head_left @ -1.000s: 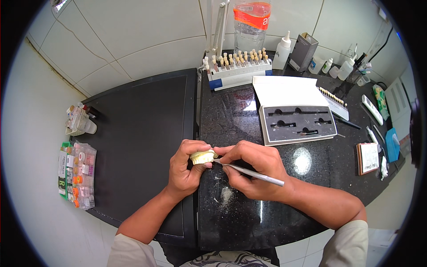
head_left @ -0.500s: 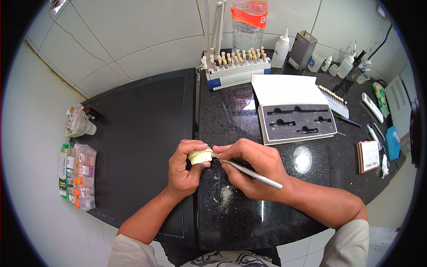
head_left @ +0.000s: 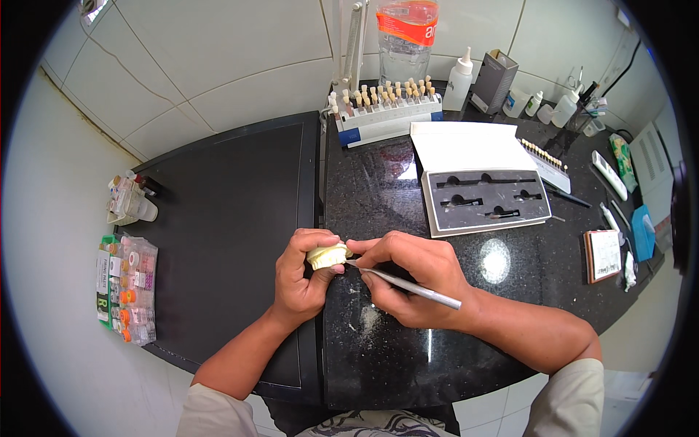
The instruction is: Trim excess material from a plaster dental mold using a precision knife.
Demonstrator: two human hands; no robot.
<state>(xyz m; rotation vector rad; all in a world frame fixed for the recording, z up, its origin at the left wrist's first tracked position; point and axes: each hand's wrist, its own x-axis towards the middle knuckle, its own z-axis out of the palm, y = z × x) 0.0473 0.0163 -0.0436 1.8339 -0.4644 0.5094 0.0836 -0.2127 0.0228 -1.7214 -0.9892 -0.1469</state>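
Observation:
My left hand [head_left: 300, 273] is closed around a pale yellow dental plaster model [head_left: 328, 256], gripping it between thumb and fingers. In my right hand [head_left: 419, 277] is a slim silver scalpel [head_left: 415, 286], pinched like a pen. Its handle slants down to the right, and its small pointed tip is against or very near the model's right side. My right fingertips come close to the model there, and the exact contact cannot be made out. Pale plaster dust [head_left: 370, 320] lies scattered on the black countertop [head_left: 408, 364] under my hands.
An open white case [head_left: 486, 229] with dark foam slots stands ahead right. Behind it are tooth shade guides [head_left: 389, 125], a large water bottle [head_left: 404, 62] and a dropper bottle [head_left: 459, 84]. At right lies a notepad [head_left: 603, 256]; at left, a clear box of small jars [head_left: 138, 291].
My right hand has shifted very slightly, and the scalpel tip sits a little lower along the model's right side. My left hand and the model have barely moved.

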